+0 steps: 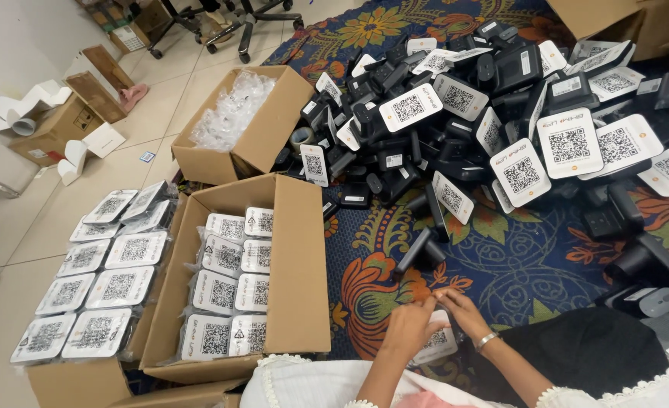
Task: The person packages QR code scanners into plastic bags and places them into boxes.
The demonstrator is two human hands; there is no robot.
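Both hands meet low in the view over one white code-printed stand. The left hand curls over its upper left edge and the right hand, a bracelet at its wrist, pinches the top edge from 1 o'clock. The fingers of both are closed narrow on the piece, so most of the card lies beneath and just at 6 o'clock of the fingertips, resting over the patterned rug.

At 9 o'clock stands an open cardboard box holding about eight bagged white stands in two columns. Further toward 9 o'clock, some ten bagged stands lie flat. At 11 o'clock a second box holds clear plastic bags. From 12 to 2 o'clock spreads a heap of black and white stands, too many to count.
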